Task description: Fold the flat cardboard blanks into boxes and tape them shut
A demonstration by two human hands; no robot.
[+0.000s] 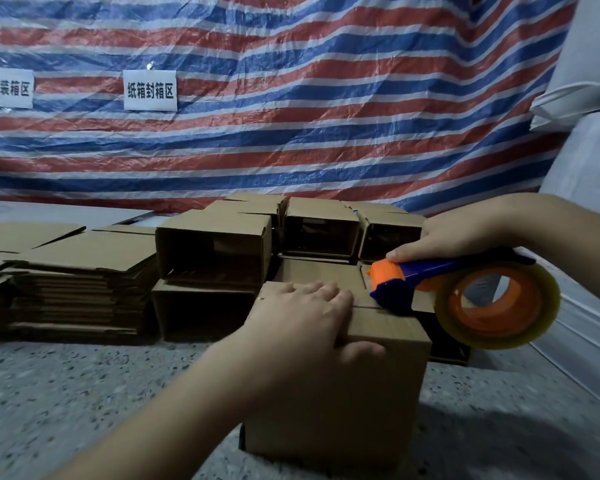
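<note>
1. Cardboard box [378, 393] standing on the speckled floor [84, 393] at centre, closed flaps up, flap seam running left to right across the top.
2. Left hand [312, 317] laid flat on the box top, fingers straight and pointing toward the seam, thumb hooked over the near edge; pressing, not gripping.
3. Right hand [465, 237] curled round the blue handle of the tape dispenser [440, 282], thumb lying on its orange cap; grip closed tight on the tool.
4. Dispenser's long axis lying left to right along the seam, blue nose touching the box top at its far right part, roll of clear tape [499, 303] hanging out past the right edge of the box.
5. Stack of flat blanks [70, 289] at left on the floor, well apart from the box.
6. Folded open boxes [215, 247] piled behind, openings facing the camera.
7. Striped red, white and blue tarp [291, 98] hanging behind.
8. Two white signs on the tarp: the middle sign [150, 90] reading "纸箱封箱区", the left sign [6, 89] cut by the frame edge, showing "食品装箱区".
9. White bag [589, 168] at right.
</note>
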